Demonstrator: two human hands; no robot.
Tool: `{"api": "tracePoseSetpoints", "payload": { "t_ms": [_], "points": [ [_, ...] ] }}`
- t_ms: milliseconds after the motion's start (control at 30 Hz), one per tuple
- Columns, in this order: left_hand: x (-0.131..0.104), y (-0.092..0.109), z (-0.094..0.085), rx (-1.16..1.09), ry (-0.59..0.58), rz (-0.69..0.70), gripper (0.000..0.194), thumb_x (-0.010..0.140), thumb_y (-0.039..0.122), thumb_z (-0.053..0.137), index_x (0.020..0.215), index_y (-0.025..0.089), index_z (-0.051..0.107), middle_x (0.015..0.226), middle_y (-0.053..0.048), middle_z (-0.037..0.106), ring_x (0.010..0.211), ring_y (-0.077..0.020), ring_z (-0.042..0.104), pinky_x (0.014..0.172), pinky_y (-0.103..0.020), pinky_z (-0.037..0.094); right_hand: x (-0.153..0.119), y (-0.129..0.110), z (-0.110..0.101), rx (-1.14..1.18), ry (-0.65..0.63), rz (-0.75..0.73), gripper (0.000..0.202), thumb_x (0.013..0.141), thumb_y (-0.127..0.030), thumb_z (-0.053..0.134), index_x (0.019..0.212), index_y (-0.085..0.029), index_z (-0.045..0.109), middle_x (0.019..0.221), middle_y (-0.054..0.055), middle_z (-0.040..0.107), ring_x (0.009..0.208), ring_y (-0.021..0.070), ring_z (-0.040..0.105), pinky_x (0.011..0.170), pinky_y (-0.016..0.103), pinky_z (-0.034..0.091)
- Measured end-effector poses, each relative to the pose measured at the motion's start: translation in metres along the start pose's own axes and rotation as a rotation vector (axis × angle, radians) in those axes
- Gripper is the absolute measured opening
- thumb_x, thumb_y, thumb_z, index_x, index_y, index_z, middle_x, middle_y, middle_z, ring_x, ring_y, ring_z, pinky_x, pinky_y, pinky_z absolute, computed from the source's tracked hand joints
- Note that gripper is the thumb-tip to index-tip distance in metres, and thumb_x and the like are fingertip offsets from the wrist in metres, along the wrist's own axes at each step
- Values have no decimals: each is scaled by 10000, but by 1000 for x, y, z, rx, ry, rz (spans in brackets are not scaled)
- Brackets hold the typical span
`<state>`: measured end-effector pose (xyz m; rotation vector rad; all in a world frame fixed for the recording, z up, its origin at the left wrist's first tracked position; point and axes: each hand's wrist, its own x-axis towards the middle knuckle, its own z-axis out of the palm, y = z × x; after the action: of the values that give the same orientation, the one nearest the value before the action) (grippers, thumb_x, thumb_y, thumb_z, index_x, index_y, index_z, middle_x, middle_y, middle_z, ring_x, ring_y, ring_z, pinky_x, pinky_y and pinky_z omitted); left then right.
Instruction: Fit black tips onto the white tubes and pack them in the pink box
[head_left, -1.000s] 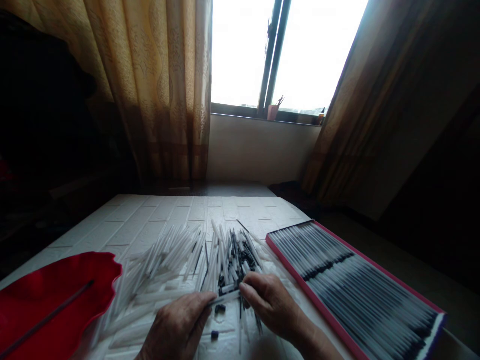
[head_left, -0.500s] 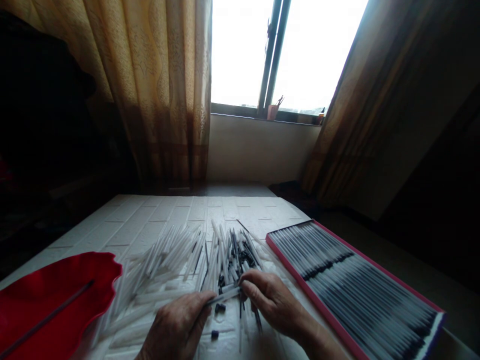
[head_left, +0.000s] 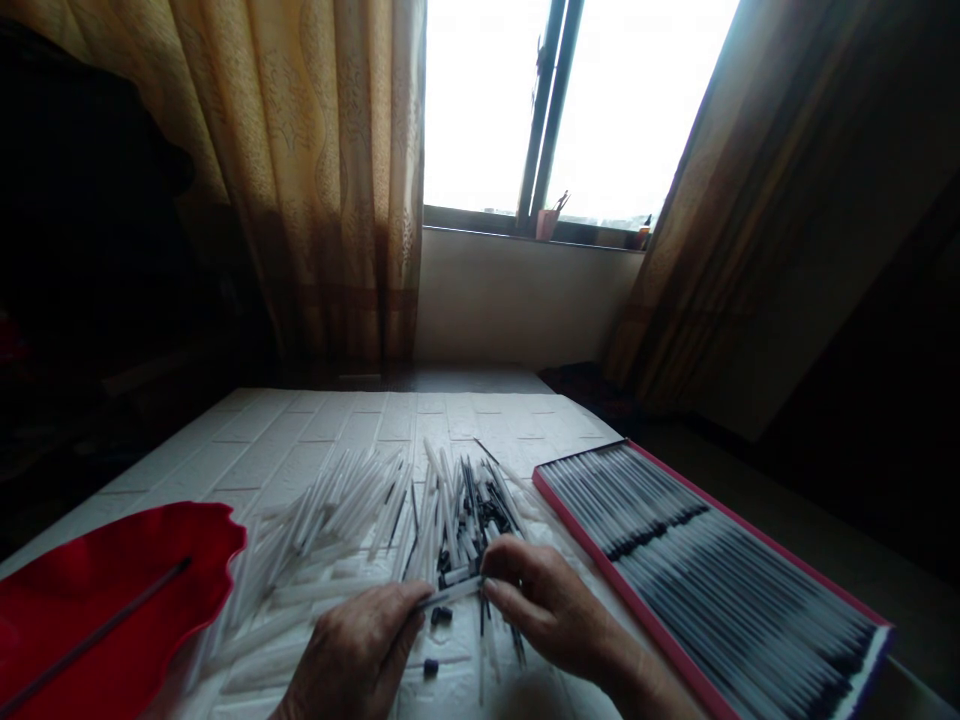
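Observation:
A translucent pen [head_left: 454,592] spans the gap between my two hands, lying nearly level above the table. Thumb and fingers of my left hand [head_left: 360,640] pinch its left end. At its right end the fingertips of my right hand [head_left: 551,605] are closed; whether they grip the barrel or a small part there is hidden. Behind the hands lies a heap of dark refills and small black parts [head_left: 480,500]. Clear pen barrels [head_left: 352,495] are spread to the left. Black pen caps [head_left: 441,616] rest on the table just below the held pen, with another dark cap [head_left: 430,667] nearer me.
A pink-edged box [head_left: 577,520] filled with rows of pens stands on the right. At the left is a red scalloped tray [head_left: 135,560] with one dark stick [head_left: 105,630] in it. Beneath everything is a white brick-patterned tabletop [head_left: 337,415]; a window and curtains are behind.
The fingers of my right hand have shifted slightly at the pen's right end, with thumb and forefinger looking a little farther apart. My left hand stays almost still, holding the pen.

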<state>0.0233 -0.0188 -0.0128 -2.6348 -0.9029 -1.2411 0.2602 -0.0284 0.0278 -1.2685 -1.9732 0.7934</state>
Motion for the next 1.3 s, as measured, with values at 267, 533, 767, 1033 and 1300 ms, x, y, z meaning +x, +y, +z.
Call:
{"api": "tracePoseSetpoints", "payload": {
  "t_ms": [267,533,767,1033,1300],
  "points": [
    [0,0,0,-19,-5,-13,235,1023,302,408,1100,222,615,866,-32,786,760,-162,771,704,-208,611,-1,0,0,-5,-7,14,61,820,-168,537,778,-183,579,660,-37,532,594,112,455,541,214,331],
    [1,0,-1,-18,2,-10,239,1025,302,404,1096,223,618,866,-30,788,754,-160,771,690,-210,611,0,-1,-1,-47,-1,-5,148,876,-220,518,744,-182,575,629,-42,506,578,111,449,534,219,312],
    [0,1,-1,-6,6,-6,237,1029,293,393,1097,216,607,859,-30,787,754,-159,771,692,-211,610,-2,-2,-2,5,2,-3,46,810,-146,541,802,-189,556,668,-39,517,588,110,451,531,207,333],
    [1,0,0,9,-7,-5,253,1039,309,366,1096,220,596,868,-28,789,759,-158,771,690,-220,612,-2,-2,-1,-25,2,-3,83,848,-175,530,768,-188,550,647,-41,509,585,110,445,539,217,321],
    [0,0,0,10,-20,-3,262,1041,312,358,1108,219,593,886,-32,788,780,-162,771,700,-227,612,-2,0,-1,16,-11,9,56,803,-139,531,810,-194,538,668,-39,518,591,113,459,541,214,336]
  ]
}}
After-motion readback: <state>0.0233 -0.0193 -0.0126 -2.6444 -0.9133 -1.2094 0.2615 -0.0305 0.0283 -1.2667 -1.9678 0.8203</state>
